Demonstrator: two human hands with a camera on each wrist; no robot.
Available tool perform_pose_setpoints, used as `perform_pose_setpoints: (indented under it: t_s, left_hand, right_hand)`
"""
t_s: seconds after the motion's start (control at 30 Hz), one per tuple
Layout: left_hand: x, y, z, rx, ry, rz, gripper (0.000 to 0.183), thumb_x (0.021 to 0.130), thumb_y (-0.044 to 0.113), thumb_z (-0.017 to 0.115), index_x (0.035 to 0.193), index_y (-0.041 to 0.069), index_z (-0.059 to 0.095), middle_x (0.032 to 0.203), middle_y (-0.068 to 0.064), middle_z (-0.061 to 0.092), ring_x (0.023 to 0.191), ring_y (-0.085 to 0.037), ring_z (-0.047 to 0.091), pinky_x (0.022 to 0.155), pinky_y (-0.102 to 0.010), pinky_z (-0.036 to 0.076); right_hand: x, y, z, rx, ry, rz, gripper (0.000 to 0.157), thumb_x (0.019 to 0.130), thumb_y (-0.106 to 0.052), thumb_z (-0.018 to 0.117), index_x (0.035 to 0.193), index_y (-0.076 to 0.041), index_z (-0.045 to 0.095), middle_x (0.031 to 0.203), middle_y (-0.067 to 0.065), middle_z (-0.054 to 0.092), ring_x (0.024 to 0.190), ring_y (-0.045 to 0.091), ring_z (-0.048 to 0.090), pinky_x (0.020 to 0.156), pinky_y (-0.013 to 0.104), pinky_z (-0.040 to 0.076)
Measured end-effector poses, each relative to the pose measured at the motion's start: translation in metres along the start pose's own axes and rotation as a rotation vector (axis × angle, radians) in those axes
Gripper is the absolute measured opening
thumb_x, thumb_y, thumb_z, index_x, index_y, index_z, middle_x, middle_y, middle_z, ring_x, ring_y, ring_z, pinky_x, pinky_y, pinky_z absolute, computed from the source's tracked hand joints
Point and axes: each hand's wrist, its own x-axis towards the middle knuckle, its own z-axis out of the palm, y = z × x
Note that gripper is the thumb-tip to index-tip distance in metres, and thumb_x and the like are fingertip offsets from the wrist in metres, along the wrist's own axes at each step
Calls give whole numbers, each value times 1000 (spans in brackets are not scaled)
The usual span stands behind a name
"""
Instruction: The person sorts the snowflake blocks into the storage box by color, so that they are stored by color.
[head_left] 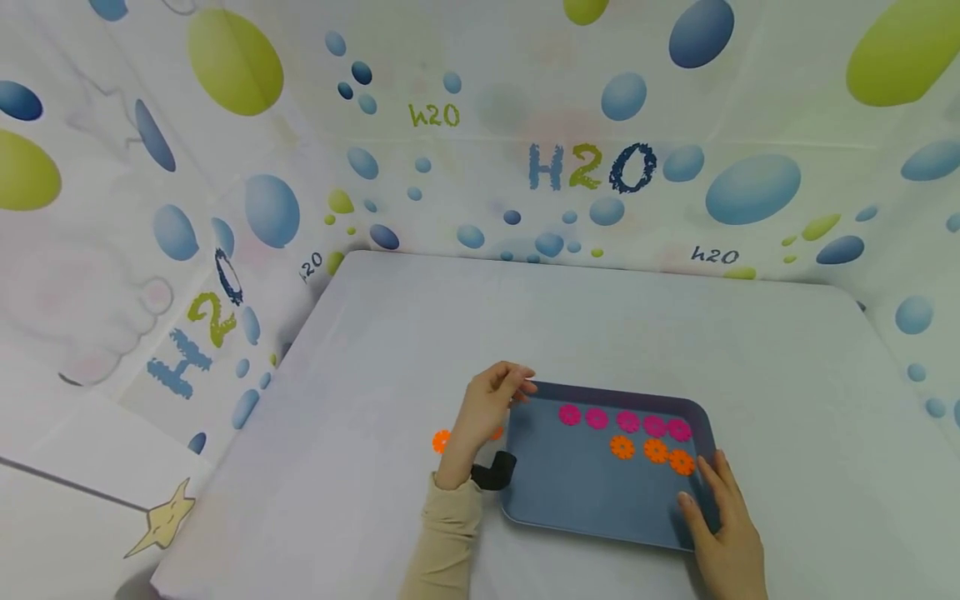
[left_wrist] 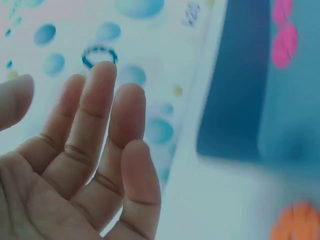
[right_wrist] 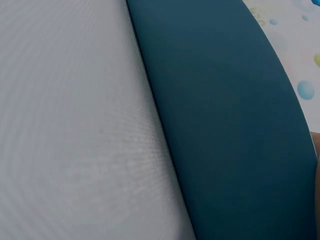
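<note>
My left hand (head_left: pixel 489 406) hovers by the upper left corner of a blue-grey tray (head_left: pixel 585 492). In the left wrist view its fingers (left_wrist: pixel 95 130) are loosely extended and the palm holds nothing. The right hand (head_left: pixel 723 525) rests at the tray's right rim, thumb over the inside, fingers fairly straight along the edge. Several pink notched discs (head_left: pixel 627 422) form a row near the tray's far side. Below them at the right lie three orange notched discs (head_left: pixel 656 451). The right wrist view shows mostly the tray's outer wall (right_wrist: pixel 225 120), with little of the hand.
An orange disc (head_left: pixel 441 441) lies on the white table (head_left: pixel 360 500) left of the tray; another orange disc (head_left: pixel 496 433) is partly hidden behind the left wrist. A black wrist strap (head_left: pixel 495 472) overlaps the tray's left edge. Printed walls (head_left: pixel 480 167) border the table's back and sides.
</note>
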Motion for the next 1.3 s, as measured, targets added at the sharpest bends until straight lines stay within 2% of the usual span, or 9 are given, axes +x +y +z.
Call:
perform_pose_setpoints:
  t_s: [0.17, 0.33, 0.4, 0.53, 0.63, 0.7, 0.83, 1.0, 1.3]
  left_hand:
    - [-7, -20, -18, 72, 67, -109, 26, 100, 25, 52, 110, 5, 67, 93, -14, 72, 76, -23, 67, 69, -31, 51]
    - [-15, -37, -25, 178, 37, -171, 22, 97, 21, 58, 112, 7, 66, 102, -12, 71, 74, -17, 64, 67, -26, 47]
    - [-19, -44, -25, 226, 12, -171, 23, 94, 18, 62, 114, 8, 66, 110, -12, 70, 71, -16, 59, 69, -27, 46]
    - [-22, -55, -22, 328, -15, -124, 43, 80, 5, 72, 122, 8, 64, 122, -11, 66, 94, -25, 63, 86, -38, 48]
    - [-22, -58, -20, 397, -15, -72, 57, 71, -4, 74, 126, 6, 62, 124, -11, 65, 118, -33, 58, 99, -46, 45]
    - [-23, -58, -19, 427, -6, -61, 60, 68, -7, 73, 126, 5, 62, 122, -12, 65, 119, -35, 57, 100, -49, 45]
    - [-22, -56, -19, 455, 34, -70, 54, 70, -7, 73, 122, 6, 65, 113, -10, 68, 112, -33, 61, 93, -47, 48]
    - [-19, -53, -19, 445, 40, -115, 51, 69, -7, 74, 117, 7, 68, 105, -8, 69, 101, -29, 63, 87, -42, 50]
    - [-18, -55, -23, 450, 40, -207, 30, 71, 0, 78, 100, 7, 72, 92, -8, 68, 76, -17, 54, 68, -26, 44]
  right_hand:
    - [0, -1, 0, -6, -9, 6, 57, 98, -25, 58, 148, -10, 38, 163, 9, 17, 148, 39, 18, 100, 73, 26]
    - [1, -1, -2, -14, -15, 8, 56, 99, -26, 56, 149, -11, 37, 163, 6, 15, 146, 45, 20, 99, 75, 26]
    - [1, 0, -3, -13, -15, 4, 56, 99, -26, 56, 149, -11, 37, 163, 5, 15, 146, 44, 19, 99, 74, 26]
    - [1, -1, -4, -13, -12, 5, 55, 99, -26, 56, 148, -11, 38, 163, 5, 15, 146, 44, 20, 99, 74, 26]
    - [1, -1, -3, -13, -16, 12, 55, 99, -26, 56, 149, -11, 38, 163, 6, 15, 145, 45, 20, 98, 75, 27]
    - [1, 0, -2, -9, -18, 12, 55, 99, -26, 55, 148, -10, 38, 163, 6, 14, 145, 46, 20, 97, 76, 27]
    - [0, 0, 0, -8, -12, 10, 55, 99, -25, 56, 148, -10, 38, 163, 6, 15, 145, 46, 20, 96, 77, 27]
    - [0, 1, 1, -9, 4, 13, 55, 98, -24, 56, 148, -10, 39, 163, 5, 16, 146, 42, 20, 98, 75, 27]
    - [0, -1, 0, -15, -4, 9, 55, 98, -25, 57, 148, -9, 39, 163, 7, 16, 147, 40, 19, 99, 74, 28]
